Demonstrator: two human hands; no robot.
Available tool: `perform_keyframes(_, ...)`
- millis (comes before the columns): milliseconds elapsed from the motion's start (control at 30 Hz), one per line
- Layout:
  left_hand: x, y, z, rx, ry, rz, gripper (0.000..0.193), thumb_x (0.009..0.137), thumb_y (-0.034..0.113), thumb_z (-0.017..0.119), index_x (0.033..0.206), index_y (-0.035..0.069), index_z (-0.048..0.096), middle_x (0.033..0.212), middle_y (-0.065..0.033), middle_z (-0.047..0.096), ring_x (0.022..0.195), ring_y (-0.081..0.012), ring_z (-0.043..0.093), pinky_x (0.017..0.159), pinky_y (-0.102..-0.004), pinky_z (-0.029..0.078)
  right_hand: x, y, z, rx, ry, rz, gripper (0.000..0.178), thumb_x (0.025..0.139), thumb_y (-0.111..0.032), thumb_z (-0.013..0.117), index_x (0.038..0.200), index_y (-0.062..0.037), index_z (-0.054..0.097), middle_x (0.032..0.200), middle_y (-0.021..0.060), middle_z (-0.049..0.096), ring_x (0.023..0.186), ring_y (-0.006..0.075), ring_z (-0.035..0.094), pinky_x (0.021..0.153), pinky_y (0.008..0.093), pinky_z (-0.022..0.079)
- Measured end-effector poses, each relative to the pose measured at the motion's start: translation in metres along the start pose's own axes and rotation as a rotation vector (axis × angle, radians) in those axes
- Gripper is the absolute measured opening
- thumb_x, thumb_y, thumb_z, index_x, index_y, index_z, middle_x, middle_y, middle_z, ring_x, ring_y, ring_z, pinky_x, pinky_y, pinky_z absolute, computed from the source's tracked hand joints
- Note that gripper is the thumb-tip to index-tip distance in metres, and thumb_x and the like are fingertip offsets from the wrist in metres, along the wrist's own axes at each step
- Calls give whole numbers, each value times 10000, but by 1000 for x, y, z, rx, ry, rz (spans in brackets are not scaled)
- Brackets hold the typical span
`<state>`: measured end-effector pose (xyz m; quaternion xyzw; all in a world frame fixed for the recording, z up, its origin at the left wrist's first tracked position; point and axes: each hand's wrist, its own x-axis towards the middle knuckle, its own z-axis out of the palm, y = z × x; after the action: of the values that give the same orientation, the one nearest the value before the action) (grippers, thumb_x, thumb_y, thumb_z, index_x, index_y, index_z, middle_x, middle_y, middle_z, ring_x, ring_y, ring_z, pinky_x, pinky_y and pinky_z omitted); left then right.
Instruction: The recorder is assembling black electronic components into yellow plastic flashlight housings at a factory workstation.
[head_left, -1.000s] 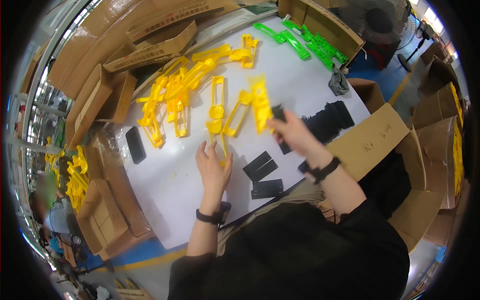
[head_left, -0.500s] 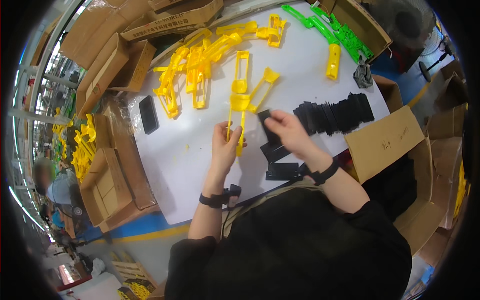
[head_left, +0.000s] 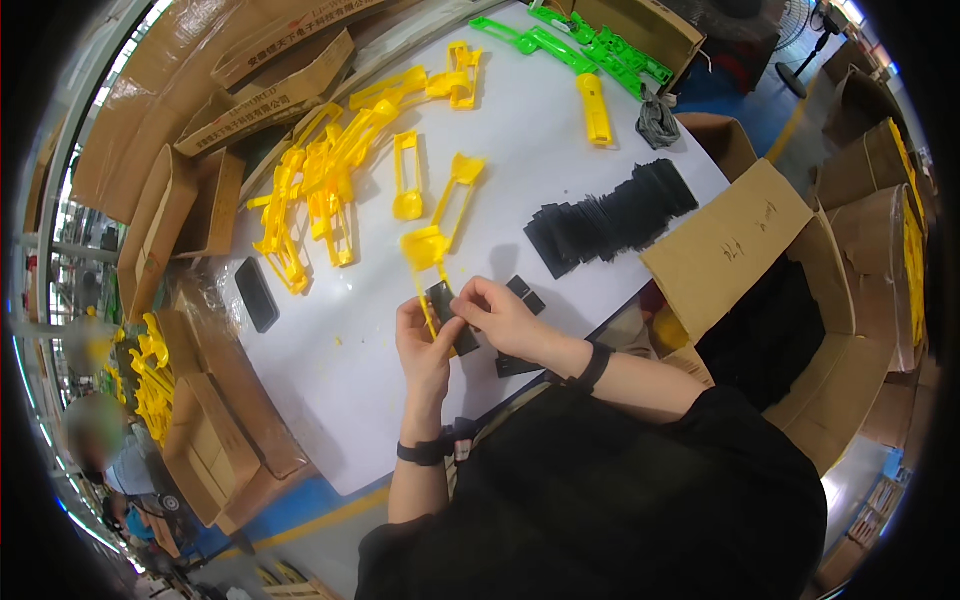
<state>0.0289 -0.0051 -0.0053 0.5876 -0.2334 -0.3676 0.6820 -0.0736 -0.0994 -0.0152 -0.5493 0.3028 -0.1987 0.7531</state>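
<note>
Near the table's front edge, my left hand is closed around a yellow plastic frame, which has a cupped end pointing away from me. A thin black rectangular plate lies against the frame's long open part. My right hand pinches the plate's edge, fingertips close to my left thumb. How the plate sits in the frame is partly hidden by my fingers. Just right of my hands, more black plates lie on the white table. Two loose yellow frames lie beyond the held one.
A pile of yellow frames lies at the far left, near a dark phone. Black pieces form a row at right. Green parts and a yellow part lie farther back. An open carton stands at the right edge.
My right hand has brought the black plate left against the yellow frame; before, it held the plate apart from it. My hands are now together. The whole view has shifted and turned.
</note>
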Motion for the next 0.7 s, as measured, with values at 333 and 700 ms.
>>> perform_keyframes(333, 3, 9, -12, -177, -88, -261, 317, 846, 28, 617, 1139, -13, 504, 1012, -90, 607, 917, -163, 604, 808, -287, 492, -20, -2, 6, -116, -224, -15, 474, 942, -230, 560, 1291, 15, 352, 1016, 96, 563, 894, 129, 563, 792, 273, 466)
perform_keyframes(700, 12, 12, -29, 62, -179, -375, 348, 786, 13, 684, 1110, -10, 559, 1011, -76, 647, 867, -141, 623, 766, -280, 502, -8, 2, 8, 97, -217, 137, 417, 966, -338, 508, 1182, 4, 407, 896, 38, 519, 759, 69, 467, 661, 242, 416)
